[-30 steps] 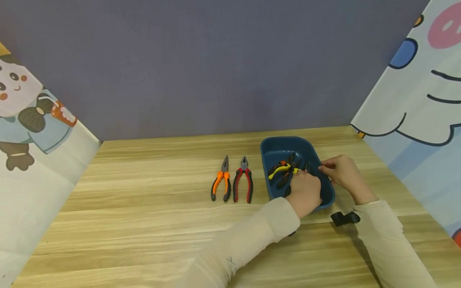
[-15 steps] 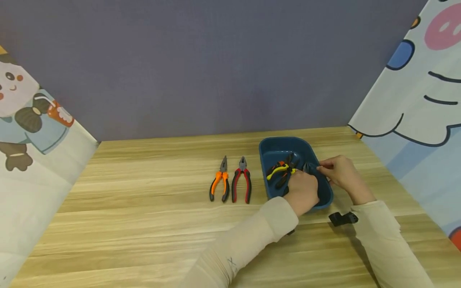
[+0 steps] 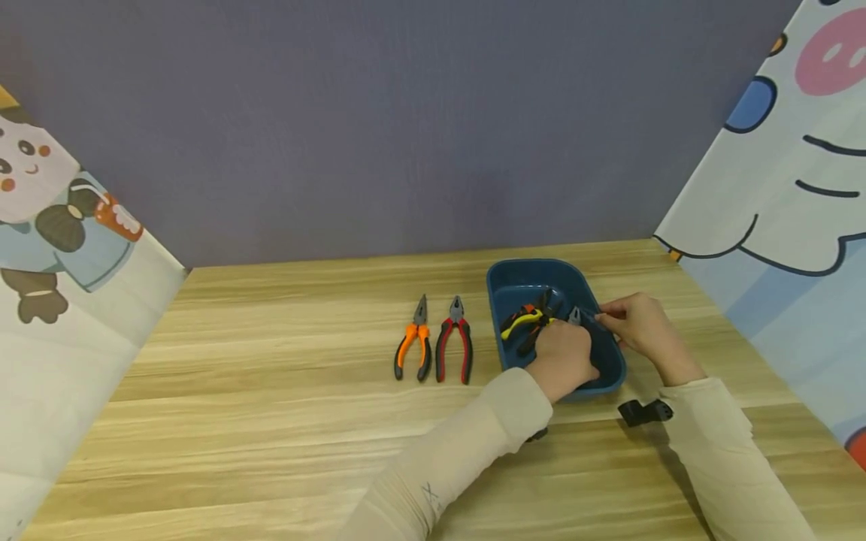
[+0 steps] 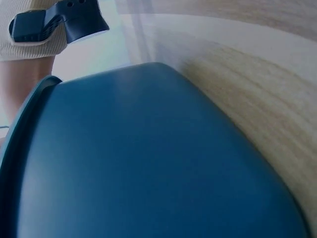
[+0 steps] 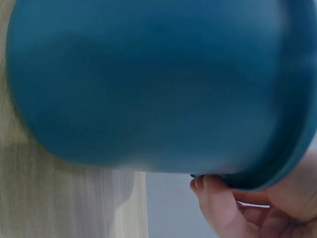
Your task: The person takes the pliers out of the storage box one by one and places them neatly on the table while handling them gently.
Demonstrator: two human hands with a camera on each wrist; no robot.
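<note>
A dark blue plastic basin [image 3: 534, 267] stands on the table, with several pliers inside. My right hand [image 3: 639, 324] pinches its right rim; in the right wrist view the fingers [image 5: 213, 198] curl at the rim, against the outer wall. My left hand [image 3: 563, 349] reaches down into the basin, knuckles up. Its fingertips are hidden, so I cannot tell what they hold. Just beyond it shows the grey head of one pair of pliers [image 3: 575, 315]. To its left lie yellow-handled pliers [image 3: 521, 321] among other dark-handled ones. The left wrist view is mostly the basin's outer wall [image 4: 148, 148].
Left of the basin, orange-and-black long-nose pliers [image 3: 414, 342] and red-and-black combination pliers [image 3: 455, 342] lie side by side, jaws pointing away. A grey partition [image 3: 419, 135] rises behind the wooden table [image 3: 271, 421]. Printed cartoon sheets [image 3: 778, 210] flank both sides.
My left hand has shifted slightly left inside the basin, uncovering more of the grey pliers head. My right hand stays on the rim. The two pliers on the table have not moved.
</note>
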